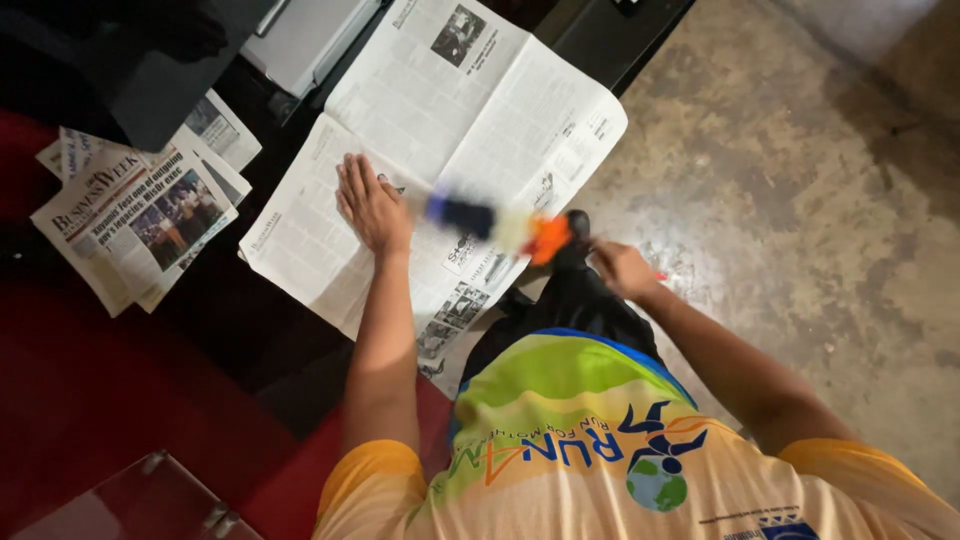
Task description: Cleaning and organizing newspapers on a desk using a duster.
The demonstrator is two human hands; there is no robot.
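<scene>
While left hand [372, 207] lies spread on newspaper [440, 150] | right hand [620, 268] grips blurred duster [495, 223] past the paper's edge

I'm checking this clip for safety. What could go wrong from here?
1. The open newspaper hangs past the dark table edge; only the left hand pins it, so it may slide or tear.
2. The right hand swings a blurred, multicoloured object fast over the page; it could slip free or rip the paper.
3. The folded papers nearby could get knocked off.
</scene>
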